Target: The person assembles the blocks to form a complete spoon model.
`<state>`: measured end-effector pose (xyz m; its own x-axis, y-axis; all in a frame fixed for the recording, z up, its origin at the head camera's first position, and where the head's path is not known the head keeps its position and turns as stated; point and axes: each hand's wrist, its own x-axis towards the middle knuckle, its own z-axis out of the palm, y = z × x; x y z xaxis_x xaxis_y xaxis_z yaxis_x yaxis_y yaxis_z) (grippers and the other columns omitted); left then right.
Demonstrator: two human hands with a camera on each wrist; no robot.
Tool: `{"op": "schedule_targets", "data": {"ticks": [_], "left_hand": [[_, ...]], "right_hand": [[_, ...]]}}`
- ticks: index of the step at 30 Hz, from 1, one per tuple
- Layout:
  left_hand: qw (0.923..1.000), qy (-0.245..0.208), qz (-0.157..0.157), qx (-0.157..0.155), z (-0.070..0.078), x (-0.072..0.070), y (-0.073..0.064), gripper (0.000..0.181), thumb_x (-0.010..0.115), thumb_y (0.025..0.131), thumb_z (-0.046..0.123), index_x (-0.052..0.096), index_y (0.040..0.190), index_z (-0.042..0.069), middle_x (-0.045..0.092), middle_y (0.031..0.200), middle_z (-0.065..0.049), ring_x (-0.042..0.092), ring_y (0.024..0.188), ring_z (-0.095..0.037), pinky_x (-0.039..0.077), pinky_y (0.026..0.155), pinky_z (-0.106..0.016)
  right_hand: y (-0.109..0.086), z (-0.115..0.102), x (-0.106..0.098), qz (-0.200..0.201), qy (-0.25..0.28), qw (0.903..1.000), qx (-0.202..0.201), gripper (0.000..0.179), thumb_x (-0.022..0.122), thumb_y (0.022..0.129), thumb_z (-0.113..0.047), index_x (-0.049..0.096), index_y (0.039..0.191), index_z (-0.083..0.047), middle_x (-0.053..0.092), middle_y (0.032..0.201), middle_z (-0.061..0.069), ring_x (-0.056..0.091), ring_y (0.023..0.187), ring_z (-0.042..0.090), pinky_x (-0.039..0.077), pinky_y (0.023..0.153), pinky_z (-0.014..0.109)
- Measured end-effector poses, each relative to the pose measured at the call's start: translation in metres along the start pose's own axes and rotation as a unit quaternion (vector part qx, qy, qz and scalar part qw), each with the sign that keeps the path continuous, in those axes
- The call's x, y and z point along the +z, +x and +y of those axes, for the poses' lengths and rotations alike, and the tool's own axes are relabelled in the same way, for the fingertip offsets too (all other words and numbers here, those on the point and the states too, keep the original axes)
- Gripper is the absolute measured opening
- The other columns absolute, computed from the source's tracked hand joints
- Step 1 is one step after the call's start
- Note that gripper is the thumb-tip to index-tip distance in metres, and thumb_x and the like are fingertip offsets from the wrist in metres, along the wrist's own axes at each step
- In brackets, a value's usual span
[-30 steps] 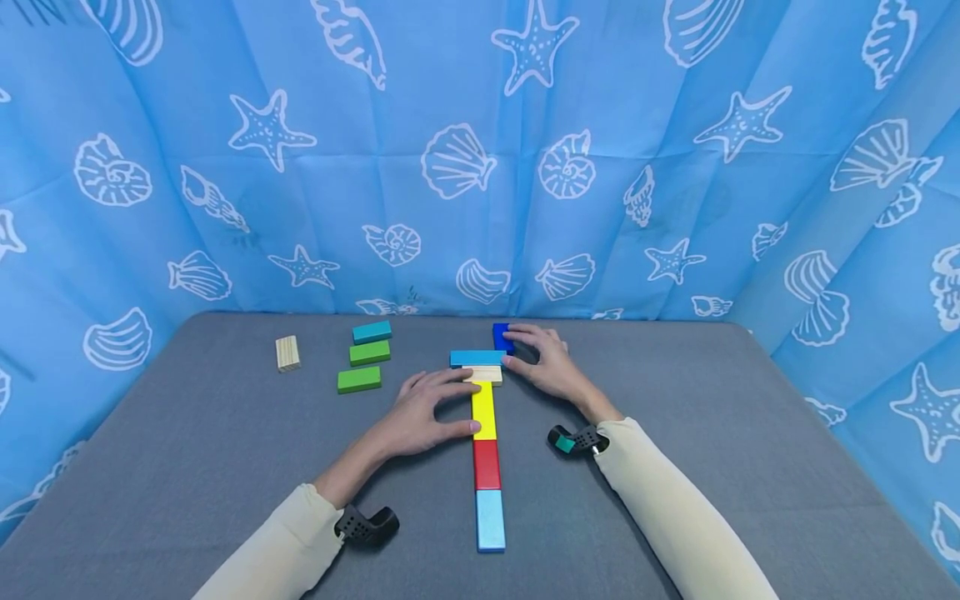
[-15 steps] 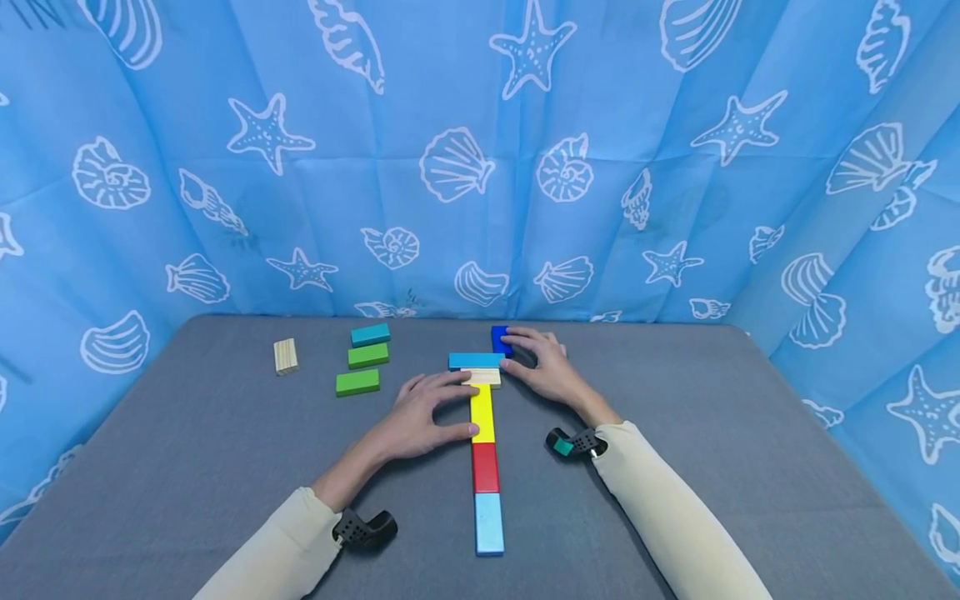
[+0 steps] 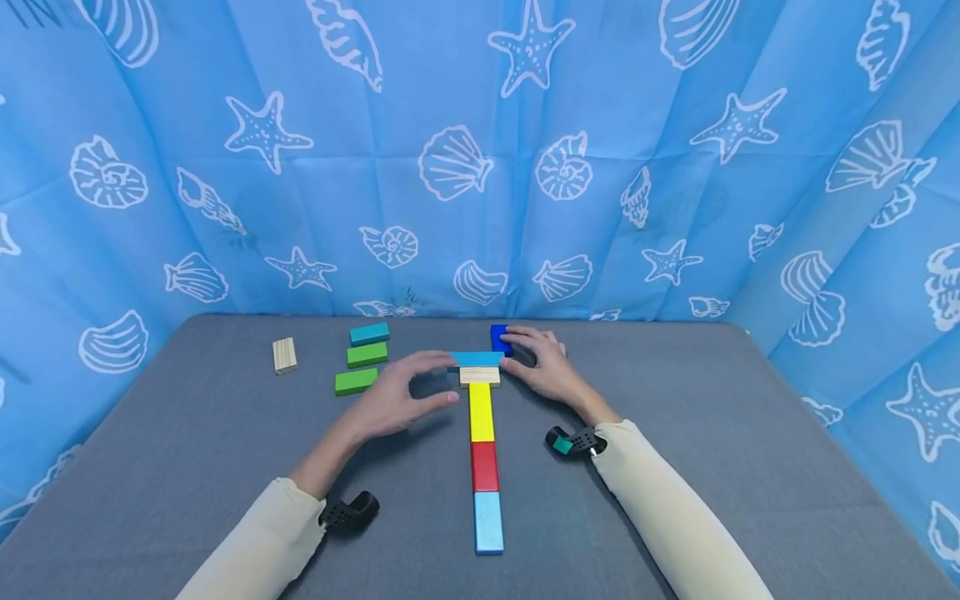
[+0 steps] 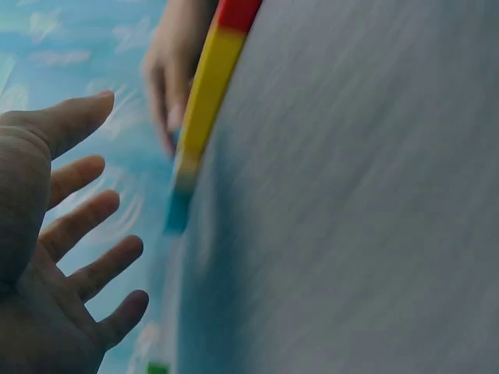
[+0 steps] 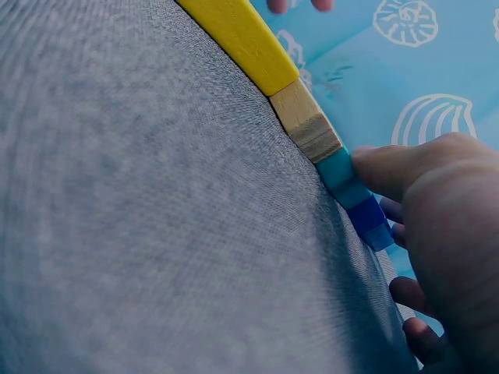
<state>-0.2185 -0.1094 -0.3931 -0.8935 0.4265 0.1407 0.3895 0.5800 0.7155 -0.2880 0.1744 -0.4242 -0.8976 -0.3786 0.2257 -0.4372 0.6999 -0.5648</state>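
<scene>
In the head view a row of flat blocks runs away from me: a light blue block (image 3: 488, 523), a red block (image 3: 484, 467), a yellow block (image 3: 481, 412). A plain wooden block (image 3: 479, 377) and a teal-blue block (image 3: 477, 359) lie crosswise at its far end. Behind the teal-blue block's right end is a dark blue block (image 3: 498, 338). My right hand (image 3: 547, 364) rests there, fingertips at the dark blue block, thumb against the teal-blue one. My left hand (image 3: 393, 396) hovers left of the row with fingers spread and holding nothing; its fingertips overlap the teal-blue block's left end.
Left of the row stand two green blocks (image 3: 367, 354) and another teal block (image 3: 369, 334), one behind the other. A plain wooden block (image 3: 285, 356) lies farther left. The grey cloth-covered table (image 3: 637, 500) ends at a blue shell-patterned curtain (image 3: 480, 208).
My left hand has come off the yellow block and shifted left and slightly away from me. My right hand stays at the dark blue block, and the blocks keep their places.
</scene>
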Motion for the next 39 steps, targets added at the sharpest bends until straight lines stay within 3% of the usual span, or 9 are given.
{"op": "schedule_targets", "data": {"ticks": [5,10,16,21,27,34,39], "left_hand": [[0.9971,0.033,0.068,-0.013,-0.021,-0.040,-0.004,0.063,0.071,0.095,0.042,0.053,0.148,0.015,0.047,0.153,-0.013,0.039,0.143,-0.038,0.033,0.111,-0.064],[0.9885,0.066,0.127,-0.049,-0.051,-0.078,-0.016,0.064,0.068,0.097,0.040,0.049,0.150,0.010,0.042,0.155,-0.020,0.033,0.144,-0.044,0.028,0.111,-0.067],[0.9723,0.102,0.175,-0.116,-0.090,-0.103,-0.036,0.074,0.067,0.097,0.044,0.041,0.152,0.000,0.034,0.156,-0.030,0.026,0.143,-0.055,0.016,0.110,-0.076],[0.9629,0.102,0.189,-0.163,-0.117,-0.113,-0.052,0.083,0.067,0.096,0.045,0.033,0.155,-0.003,0.028,0.156,-0.035,0.024,0.142,-0.058,0.017,0.109,-0.075],[0.9596,0.099,0.169,-0.202,-0.139,-0.116,-0.060,0.095,0.066,0.094,0.054,0.024,0.158,-0.002,0.023,0.157,-0.037,0.020,0.143,-0.058,0.015,0.110,-0.075],[0.9605,0.130,0.143,-0.200,-0.143,-0.115,-0.060,0.089,0.065,0.095,0.051,0.029,0.155,-0.004,0.028,0.154,-0.038,0.020,0.142,-0.059,0.011,0.109,-0.075],[0.9578,0.135,0.146,-0.208,-0.140,-0.114,-0.059,0.084,0.066,0.096,0.047,0.032,0.154,-0.004,0.029,0.152,-0.040,0.019,0.142,-0.059,0.010,0.109,-0.075]], "right_hand": [[-0.001,0.001,0.000,0.005,0.002,0.9999,-0.012,0.050,0.068,0.098,-0.030,0.060,0.141,-0.008,0.046,0.154,0.013,0.037,0.135,0.037,0.026,0.104,0.058],[-0.002,0.000,-0.001,0.001,0.005,1.0000,-0.008,0.050,0.068,0.098,-0.030,0.059,0.142,-0.008,0.046,0.154,0.013,0.036,0.136,0.037,0.025,0.106,0.060],[-0.003,0.000,-0.001,0.002,0.005,0.9999,-0.012,0.050,0.069,0.098,-0.029,0.059,0.142,-0.008,0.046,0.154,0.013,0.037,0.135,0.037,0.025,0.106,0.059],[-0.002,0.000,-0.002,0.004,0.008,0.9999,-0.012,0.050,0.068,0.098,-0.031,0.059,0.142,-0.008,0.046,0.154,0.013,0.037,0.135,0.037,0.025,0.105,0.058],[-0.002,0.000,-0.001,0.002,0.005,0.9999,-0.009,0.051,0.068,0.098,-0.032,0.059,0.142,-0.009,0.046,0.154,0.012,0.036,0.136,0.036,0.026,0.105,0.057],[-0.001,0.000,0.000,0.002,0.005,1.0000,-0.008,0.050,0.068,0.098,-0.032,0.059,0.142,-0.009,0.046,0.154,0.012,0.037,0.136,0.036,0.026,0.105,0.057],[-0.001,0.001,0.000,0.002,0.002,1.0000,-0.007,0.050,0.067,0.098,-0.032,0.059,0.142,-0.009,0.046,0.154,0.012,0.038,0.135,0.036,0.025,0.106,0.059]]}}
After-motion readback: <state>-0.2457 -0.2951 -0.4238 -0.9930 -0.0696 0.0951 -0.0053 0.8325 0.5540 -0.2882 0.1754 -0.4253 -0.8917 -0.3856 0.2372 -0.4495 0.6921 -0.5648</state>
